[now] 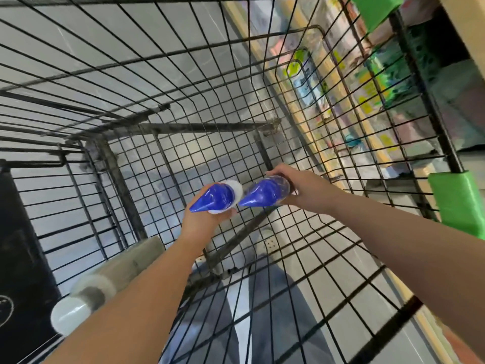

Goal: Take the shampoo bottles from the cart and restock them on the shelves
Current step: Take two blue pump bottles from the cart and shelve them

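We see two shampoo bottles with blue tops inside the black wire cart [210,106], the left bottle [216,197] white-bodied and the right bottle [265,193] clear-bodied, their pointed blue ends close together, nearly touching.

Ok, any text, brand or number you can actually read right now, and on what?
No text is readable.
Left bottle, held by the left hand: blue with no legible label.
Right bottle, held by the right hand: the same.
Shelf packages behind the cart wire: print too blurred.
Black panel: a white mark, unreadable.
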The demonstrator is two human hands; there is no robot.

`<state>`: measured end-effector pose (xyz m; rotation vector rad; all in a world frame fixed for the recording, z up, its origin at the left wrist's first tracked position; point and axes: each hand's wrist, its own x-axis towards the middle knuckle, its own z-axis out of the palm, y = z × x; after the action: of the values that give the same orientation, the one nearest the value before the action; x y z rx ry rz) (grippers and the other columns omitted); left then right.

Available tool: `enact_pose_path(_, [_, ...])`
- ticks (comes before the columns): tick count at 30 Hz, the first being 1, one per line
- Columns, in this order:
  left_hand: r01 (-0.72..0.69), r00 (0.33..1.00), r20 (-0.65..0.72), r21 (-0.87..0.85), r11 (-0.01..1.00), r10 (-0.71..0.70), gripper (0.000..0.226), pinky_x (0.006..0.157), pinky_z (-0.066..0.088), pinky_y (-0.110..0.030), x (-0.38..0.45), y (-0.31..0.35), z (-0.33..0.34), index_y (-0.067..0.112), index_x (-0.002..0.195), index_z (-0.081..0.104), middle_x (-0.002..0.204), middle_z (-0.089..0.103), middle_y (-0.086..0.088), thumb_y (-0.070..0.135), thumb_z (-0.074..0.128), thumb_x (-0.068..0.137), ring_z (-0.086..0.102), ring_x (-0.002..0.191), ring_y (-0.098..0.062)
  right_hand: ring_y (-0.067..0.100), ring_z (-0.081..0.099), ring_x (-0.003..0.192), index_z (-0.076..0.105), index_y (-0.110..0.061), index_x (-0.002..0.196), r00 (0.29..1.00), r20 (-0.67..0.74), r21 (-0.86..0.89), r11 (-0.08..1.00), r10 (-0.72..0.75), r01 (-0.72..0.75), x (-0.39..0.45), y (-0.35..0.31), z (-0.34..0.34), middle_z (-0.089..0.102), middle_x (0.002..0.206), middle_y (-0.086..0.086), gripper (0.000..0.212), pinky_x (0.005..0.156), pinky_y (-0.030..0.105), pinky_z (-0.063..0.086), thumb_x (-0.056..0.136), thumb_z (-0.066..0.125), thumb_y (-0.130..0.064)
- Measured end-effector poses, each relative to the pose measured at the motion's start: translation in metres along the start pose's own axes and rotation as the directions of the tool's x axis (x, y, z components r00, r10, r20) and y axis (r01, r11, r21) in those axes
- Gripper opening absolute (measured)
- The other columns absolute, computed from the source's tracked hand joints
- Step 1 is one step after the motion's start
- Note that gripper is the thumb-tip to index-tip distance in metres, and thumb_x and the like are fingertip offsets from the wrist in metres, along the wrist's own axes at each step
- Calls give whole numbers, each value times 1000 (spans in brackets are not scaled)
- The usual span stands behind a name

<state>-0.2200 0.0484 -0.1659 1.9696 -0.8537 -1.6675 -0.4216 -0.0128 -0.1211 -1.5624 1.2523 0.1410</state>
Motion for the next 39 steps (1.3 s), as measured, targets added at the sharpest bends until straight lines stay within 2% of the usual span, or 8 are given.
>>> enact_pose_path(4, [-40,999,29,-68,997,42,37,56,47,-4,-11,26,-7,10,102,57,82,61,6,-7,68,70,57,74,-5,21,57,92,49,-9,114,997,-56,166,985,60,-50,-4,-1,-6,61,100,7,38,77,32,46,80,65,-14])
enact_pose_path(7, [19,995,97,-139,990,-6,35,66,51,-15,-30,41,-16,10,104,59,90,65,0,0,69,72,61,80,-10,19,58,88,51,-7,113,992,-91,395,918,87,-44,-23,-12,-12,61,101,12,32,76,23,49,83,61,-10])
enact_pose_path(9, [55,993,115,-203,978,-32,33,71,51,-22,-43,51,-21,11,104,59,95,67,-3,4,68,73,63,82,-13,10,56,84,51,-9,115,989,-112,573,820,95,-14,-36,-22,-17,59,99,5,29,70,13,49,86,56,-7])
enact_pose_path(16, [157,966,255,-448,880,-42,46,66,58,-29,-108,101,-38,11,98,64,77,74,-1,30,74,58,69,66,-14,22,62,73,70,-13,88,953,-191,925,367,237,94,-101,-70,-27,70,88,11,36,69,29,50,71,66,-44])
enact_pose_path(21, [354,866,498,-550,756,-44,46,83,53,-41,-157,133,-39,14,81,75,84,73,-8,49,66,52,68,75,-24,11,65,49,75,-14,63,969,-168,985,-5,183,172,-142,-105,-15,71,61,1,58,51,20,53,92,33,-42])
enact_pose_path(26, [297,806,590,-472,830,48,52,43,53,-27,-199,154,-50,9,66,71,55,68,-10,34,91,24,64,44,-20,11,65,55,73,-15,73,949,-227,972,-14,218,236,-182,-132,7,70,65,1,34,63,23,54,64,57,-44])
enact_pose_path(30, [197,817,572,-407,892,80,31,52,58,-34,-211,158,-51,9,86,63,69,73,-8,21,63,58,69,57,-19,12,62,45,64,-14,80,934,-239,970,11,267,244,-211,-143,20,69,57,2,23,51,20,52,80,53,-33])
enact_pose_path(39, [30,723,680,-213,977,126,20,52,58,-33,-255,175,-7,10,74,69,65,71,-10,19,64,57,66,52,-21,11,63,46,60,-12,90,790,-460,876,61,405,479,-285,-125,28,70,60,1,13,46,19,52,83,56,-23])
